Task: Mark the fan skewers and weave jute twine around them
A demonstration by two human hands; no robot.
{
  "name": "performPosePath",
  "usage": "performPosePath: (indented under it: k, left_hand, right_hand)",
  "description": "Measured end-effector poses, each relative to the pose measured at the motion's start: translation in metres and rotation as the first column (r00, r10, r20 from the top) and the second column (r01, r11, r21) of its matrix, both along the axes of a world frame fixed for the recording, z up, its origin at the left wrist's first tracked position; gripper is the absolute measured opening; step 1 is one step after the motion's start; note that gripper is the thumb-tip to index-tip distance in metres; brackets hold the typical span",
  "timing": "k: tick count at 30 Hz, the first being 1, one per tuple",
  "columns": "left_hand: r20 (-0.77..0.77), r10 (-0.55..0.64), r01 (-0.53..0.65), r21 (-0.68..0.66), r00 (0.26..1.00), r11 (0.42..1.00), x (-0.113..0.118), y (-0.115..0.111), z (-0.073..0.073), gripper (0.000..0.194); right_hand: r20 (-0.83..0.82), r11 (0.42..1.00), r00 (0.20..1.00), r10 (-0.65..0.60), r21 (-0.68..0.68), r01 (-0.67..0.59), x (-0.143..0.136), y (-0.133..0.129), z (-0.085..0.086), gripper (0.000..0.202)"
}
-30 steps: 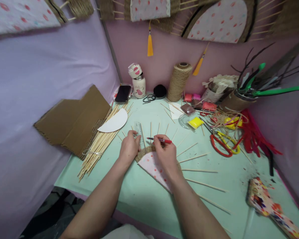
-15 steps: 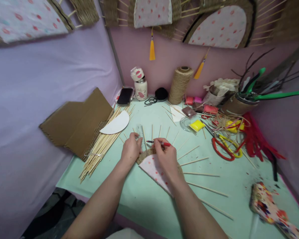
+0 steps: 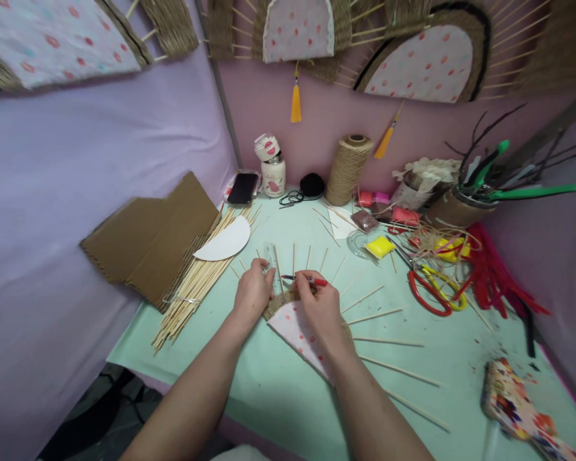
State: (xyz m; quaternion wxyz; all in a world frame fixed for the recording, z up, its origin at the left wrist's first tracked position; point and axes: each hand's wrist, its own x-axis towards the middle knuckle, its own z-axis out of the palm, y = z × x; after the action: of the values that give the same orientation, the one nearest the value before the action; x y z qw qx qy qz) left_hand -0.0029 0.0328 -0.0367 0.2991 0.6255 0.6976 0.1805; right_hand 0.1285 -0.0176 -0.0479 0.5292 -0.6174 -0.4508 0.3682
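Note:
A half-round craft piece point(image 3: 292, 324) lies on the table, its pale face dotted with red and edged in woven twine. Thin wooden sticks point(image 3: 375, 315) fan out from its curved edge. My left hand point(image 3: 254, 289) is closed on a clear ruler point(image 3: 271, 257), which stands lengthwise along one stick near the twine rim. In my right hand point(image 3: 319, 307) a red pen point(image 3: 317, 281) is pinched, its dark tip pointing left toward the ruler. That hand rests over the craft piece and hides part of it.
Left are a bundle of sticks point(image 3: 187, 298), a white half-disc point(image 3: 225, 240) and cardboard point(image 3: 148, 237). A twine spool point(image 3: 348, 171) and bottle point(image 3: 273, 176) stand behind. Right lie red scissors point(image 3: 429, 296), a yellow packet point(image 3: 379, 247) and a floral-patterned glue gun point(image 3: 513, 397).
The camera view has tilted slightly, so the scene sits a little lower. Both hands, the ruler and the pen stay in nearly the same place on the craft piece.

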Motion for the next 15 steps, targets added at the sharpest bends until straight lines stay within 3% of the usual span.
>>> performPosePath:
  k: [15]
  left_hand:
    - [-0.024,0.003,-0.003,0.003,1.000,1.000,0.0013,-0.0006,0.0018,0.031]
  right_hand:
    - [0.028,1.000,0.999,0.018,-0.002,-0.018,-0.0002,0.0002,-0.0003,0.028]
